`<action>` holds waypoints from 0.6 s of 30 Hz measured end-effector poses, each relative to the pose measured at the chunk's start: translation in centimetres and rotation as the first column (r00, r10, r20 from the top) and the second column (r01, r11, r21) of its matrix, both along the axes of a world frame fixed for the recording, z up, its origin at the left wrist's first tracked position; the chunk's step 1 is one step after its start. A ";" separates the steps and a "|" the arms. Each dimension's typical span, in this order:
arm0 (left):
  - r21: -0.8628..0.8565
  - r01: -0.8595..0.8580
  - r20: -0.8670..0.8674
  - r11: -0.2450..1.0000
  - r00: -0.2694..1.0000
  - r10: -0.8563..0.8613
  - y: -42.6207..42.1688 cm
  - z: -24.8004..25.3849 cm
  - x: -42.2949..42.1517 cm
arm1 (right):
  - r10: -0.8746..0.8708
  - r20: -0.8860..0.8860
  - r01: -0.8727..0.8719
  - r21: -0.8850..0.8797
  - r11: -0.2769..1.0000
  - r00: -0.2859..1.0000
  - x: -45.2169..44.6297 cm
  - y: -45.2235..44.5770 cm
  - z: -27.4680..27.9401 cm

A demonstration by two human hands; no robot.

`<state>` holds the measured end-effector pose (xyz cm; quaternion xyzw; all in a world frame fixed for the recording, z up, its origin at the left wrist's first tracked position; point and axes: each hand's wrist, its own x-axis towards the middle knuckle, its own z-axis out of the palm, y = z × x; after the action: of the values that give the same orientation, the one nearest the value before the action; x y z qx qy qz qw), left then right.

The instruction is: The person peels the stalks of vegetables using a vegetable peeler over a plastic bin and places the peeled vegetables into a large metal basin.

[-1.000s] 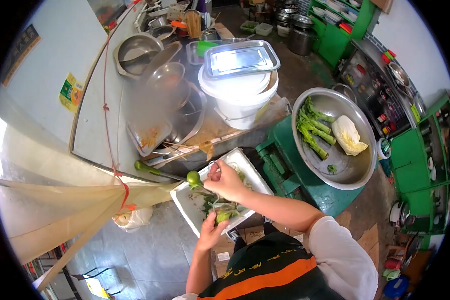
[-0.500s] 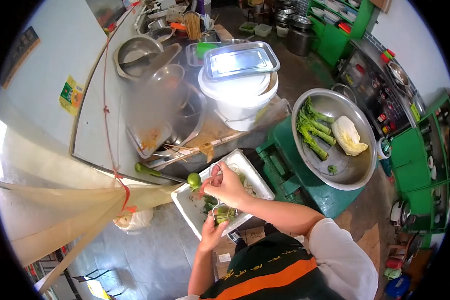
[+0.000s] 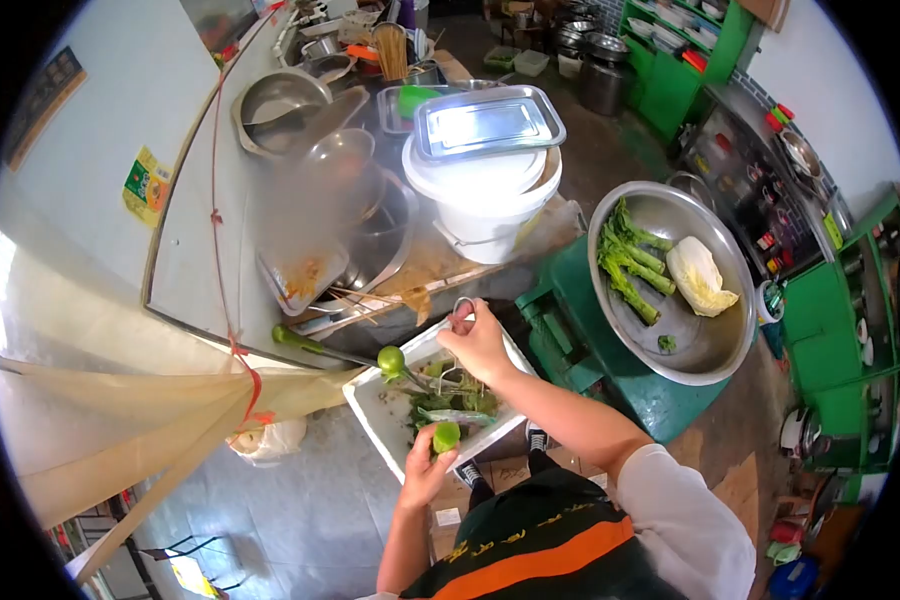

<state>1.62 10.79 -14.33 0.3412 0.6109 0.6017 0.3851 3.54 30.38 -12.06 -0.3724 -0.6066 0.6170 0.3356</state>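
Note:
In the head view, my left hand (image 3: pixel 429 470) grips a green vegetable stem (image 3: pixel 446 436) whose pale green end faces up. My right hand (image 3: pixel 478 345) is closed around a metal tool (image 3: pixel 463 306) with a looped handle, above and to the right of the stem; its working end is mostly hidden. Both hands are over a white foam box (image 3: pixel 372 408), which holds leafy scraps and peelings (image 3: pixel 460 395). A round green vegetable end (image 3: pixel 391 361) shows at the box's left rim. A green-handled tool (image 3: pixel 298 341) lies pointing toward that rim.
Right of the box, a green stand (image 3: pixel 685 405) carries a steel basin (image 3: pixel 610 345) with green stalks (image 3: pixel 630 262) and a pale cabbage (image 3: pixel 700 275). Ahead, a wooden counter edge holds a white bucket (image 3: pixel 485 225) and steel bowls (image 3: pixel 342 155). A hanging curtain (image 3: pixel 170 410) is at left.
My right hand has moved away from the left, up and to the right, with the metal tool. The stem in my left hand now shows its end, and more scraps in the box are visible.

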 end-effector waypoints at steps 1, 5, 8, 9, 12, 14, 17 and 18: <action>-0.019 0.020 0.019 1.000 1.000 -0.020 0.0 0.1 0.1 | 0.077 -0.017 -0.079 -0.120 0.990 0.997 0.4 -0.4 2.2; 0.075 0.028 0.137 0.997 0.990 -0.038 0.5 0.2 0.3 | 0.211 -0.174 -0.252 -0.259 0.933 0.962 1.0 -2.9 4.9; 0.075 -0.018 0.192 0.997 0.981 0.003 0.7 0.1 0.6 | 0.207 -0.188 -0.245 -0.211 0.946 0.960 0.9 -2.9 3.7; 0.133 0.044 0.167 0.990 0.984 -0.066 0.7 -0.1 0.3 | 0.216 -0.110 -0.234 -0.190 0.953 0.970 0.9 -2.7 3.9; 0.210 0.106 0.160 0.972 0.977 -0.141 1.0 0.8 0.7 | 0.141 -0.131 -0.171 -0.253 0.952 0.981 0.0 -1.4 1.2; 0.230 0.101 0.177 0.968 0.974 -0.143 1.5 1.1 1.0 | 0.086 -0.166 -0.124 -0.235 0.964 0.982 -0.4 -1.1 -0.1; 0.289 0.031 0.409 0.957 0.900 -0.153 1.9 1.0 1.6 | 0.104 -0.233 -0.183 -0.354 0.917 0.967 0.0 -1.8 1.9; 0.292 0.012 0.571 0.956 0.800 -0.185 2.1 1.3 1.7 | 0.144 -0.146 -0.193 -0.423 0.885 0.979 0.4 -2.1 4.1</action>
<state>3.36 12.92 -13.03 0.2177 0.3522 0.7354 0.5364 3.92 28.26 -7.92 -0.3492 -0.4642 0.7831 0.2221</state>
